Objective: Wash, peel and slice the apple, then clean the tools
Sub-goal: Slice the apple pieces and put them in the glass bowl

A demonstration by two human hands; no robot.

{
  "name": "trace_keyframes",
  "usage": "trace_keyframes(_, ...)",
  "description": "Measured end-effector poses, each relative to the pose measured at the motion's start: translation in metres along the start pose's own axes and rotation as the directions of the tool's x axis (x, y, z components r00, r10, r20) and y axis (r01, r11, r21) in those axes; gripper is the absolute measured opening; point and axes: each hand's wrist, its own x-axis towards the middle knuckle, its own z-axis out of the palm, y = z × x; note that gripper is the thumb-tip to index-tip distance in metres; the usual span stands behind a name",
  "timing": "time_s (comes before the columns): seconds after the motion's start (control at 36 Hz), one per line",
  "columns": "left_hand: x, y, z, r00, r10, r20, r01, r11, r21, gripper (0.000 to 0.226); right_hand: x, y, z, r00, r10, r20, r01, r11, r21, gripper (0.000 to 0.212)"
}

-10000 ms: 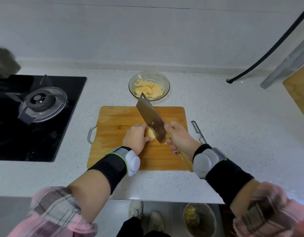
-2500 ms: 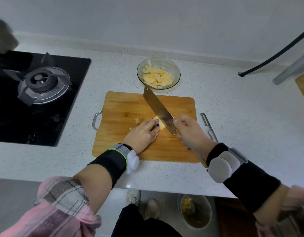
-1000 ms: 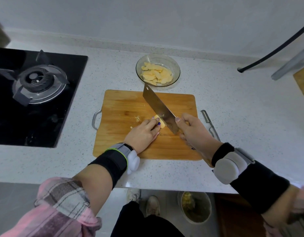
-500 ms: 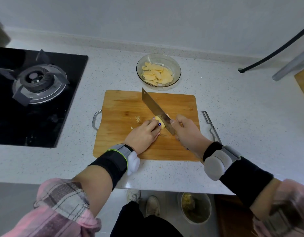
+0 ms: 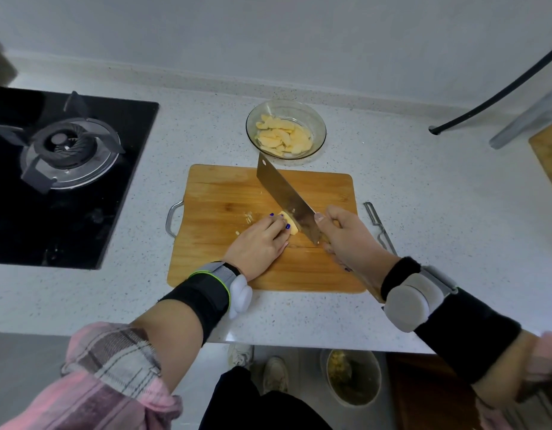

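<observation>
Apple piece sits pinned on the cutting board under the left hand – fingertips curled clear of the cleaver, gripped by the right hand.

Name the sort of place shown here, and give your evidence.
Most likely a home kitchen: a gas hob set into a speckled worktop, and a wooden chopping board with a cleaver over it.

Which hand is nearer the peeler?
Right. The right hand, gripping the knife, sits just beside the peeler; the left hand is farther off, holding the apple piece.
</observation>
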Motion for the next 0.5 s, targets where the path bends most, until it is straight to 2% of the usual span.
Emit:
trace_keyframes(0.17,0.0009,0.0004,-0.0003,0.998,-0.005,-0.060,0.006,1.000,0.020,0.036,-0.0005,-0.0018,-0.0007,1.000,-0.010,-0.005,0.010,1.000,-0.018,0.034)
trace_keyframes(0.5,0.0000,0.0017,-0.0024,0.999,-0.018,-0.039,0.018,1.000,0.025,0.039,-0.0004,-0.0016,0.0017,1.000,-0.019,0.011,0.019,0.999,-0.027,0.033)
